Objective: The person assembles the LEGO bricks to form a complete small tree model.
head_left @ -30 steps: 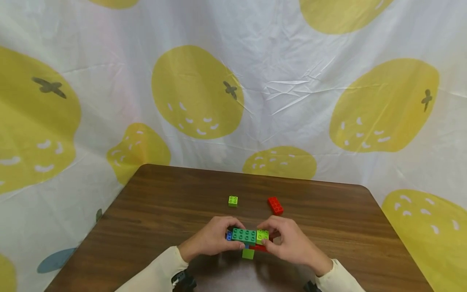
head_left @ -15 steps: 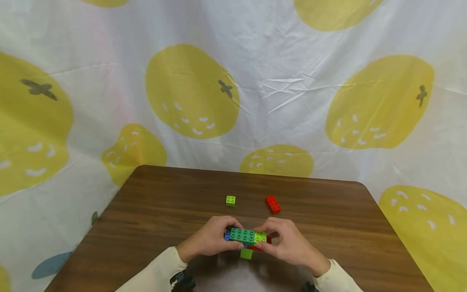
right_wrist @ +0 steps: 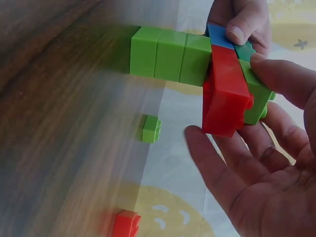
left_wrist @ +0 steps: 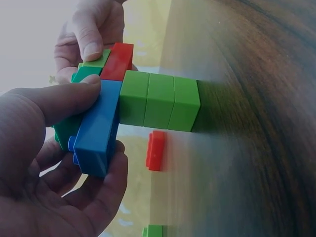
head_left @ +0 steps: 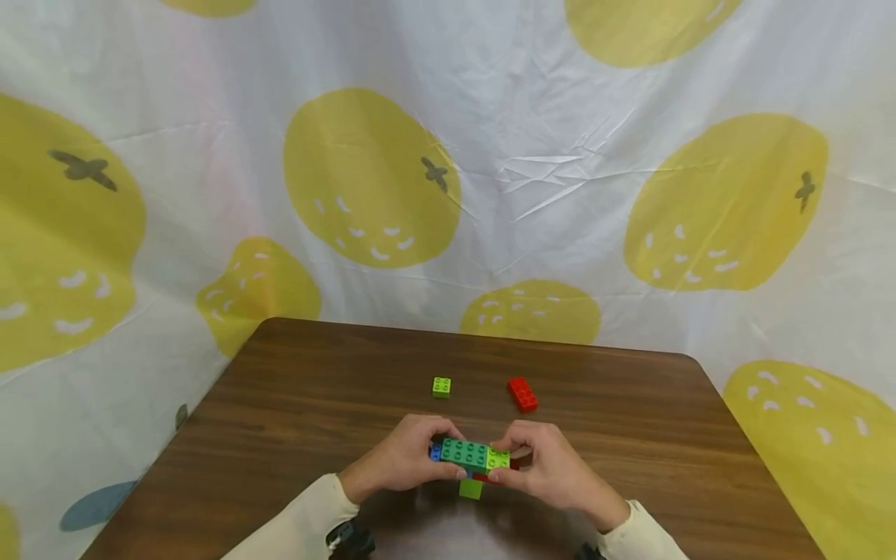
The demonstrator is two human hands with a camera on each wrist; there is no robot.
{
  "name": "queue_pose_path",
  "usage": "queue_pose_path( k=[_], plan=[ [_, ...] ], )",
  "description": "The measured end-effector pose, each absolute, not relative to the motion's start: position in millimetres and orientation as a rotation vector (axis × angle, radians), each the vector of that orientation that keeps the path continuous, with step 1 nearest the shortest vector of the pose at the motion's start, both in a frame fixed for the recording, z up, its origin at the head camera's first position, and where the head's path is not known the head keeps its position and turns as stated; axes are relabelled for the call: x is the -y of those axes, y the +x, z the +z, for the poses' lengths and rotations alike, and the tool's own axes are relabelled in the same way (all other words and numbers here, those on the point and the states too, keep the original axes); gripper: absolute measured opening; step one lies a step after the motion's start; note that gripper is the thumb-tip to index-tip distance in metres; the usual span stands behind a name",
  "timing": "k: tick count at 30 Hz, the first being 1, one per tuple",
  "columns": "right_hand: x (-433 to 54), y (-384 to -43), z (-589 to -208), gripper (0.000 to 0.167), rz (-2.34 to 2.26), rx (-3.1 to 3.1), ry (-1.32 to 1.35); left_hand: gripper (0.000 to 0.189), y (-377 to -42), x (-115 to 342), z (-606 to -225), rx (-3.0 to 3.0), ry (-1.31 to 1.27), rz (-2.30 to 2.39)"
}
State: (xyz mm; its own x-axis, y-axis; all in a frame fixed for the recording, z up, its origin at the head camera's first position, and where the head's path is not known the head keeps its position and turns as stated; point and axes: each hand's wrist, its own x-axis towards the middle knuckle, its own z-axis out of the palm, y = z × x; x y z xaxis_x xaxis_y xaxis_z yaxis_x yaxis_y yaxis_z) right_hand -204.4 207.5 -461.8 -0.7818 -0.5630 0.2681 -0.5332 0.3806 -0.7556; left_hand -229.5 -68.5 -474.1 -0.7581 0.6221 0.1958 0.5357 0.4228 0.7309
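Between both hands stands a build of toy bricks. Its leg is a column of lime green bricks [left_wrist: 159, 101], reaching down close to the tabletop. Above the column a blue brick [left_wrist: 98, 126] and a red brick [right_wrist: 229, 89] lie end to end. A dark green brick [head_left: 464, 454] and a small lime green brick [right_wrist: 255, 94] form the top layer, studs up. My left hand [head_left: 416, 455] grips the blue brick's end, thumb on its near side and fingers behind. My right hand [head_left: 549, 463] pinches the small lime green brick between thumb and fingers; its lower fingers are spread beside the red brick.
On the brown wooden table [head_left: 336, 373], beyond the hands, lie a loose lime green brick [head_left: 442, 387] and a loose red brick [head_left: 523, 394]. A white cloth [head_left: 532, 225] printed with yellow fruit hangs behind the table's far edge.
My right thumb and fingertips have shifted slightly left over the small lime green brick. My left hand keeps its hold, and the head view has tilted a little.
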Motion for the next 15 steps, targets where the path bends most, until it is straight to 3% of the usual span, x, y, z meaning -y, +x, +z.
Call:
queue_pose_path(
  k=[15],
  plan=[
    [-205.7,-211.1,-464.2,0.021,-1.279,-2.683,-1.069,0.031,-233.4,66.9,-470.3,-2.58,1.045,1.246]
  ],
)
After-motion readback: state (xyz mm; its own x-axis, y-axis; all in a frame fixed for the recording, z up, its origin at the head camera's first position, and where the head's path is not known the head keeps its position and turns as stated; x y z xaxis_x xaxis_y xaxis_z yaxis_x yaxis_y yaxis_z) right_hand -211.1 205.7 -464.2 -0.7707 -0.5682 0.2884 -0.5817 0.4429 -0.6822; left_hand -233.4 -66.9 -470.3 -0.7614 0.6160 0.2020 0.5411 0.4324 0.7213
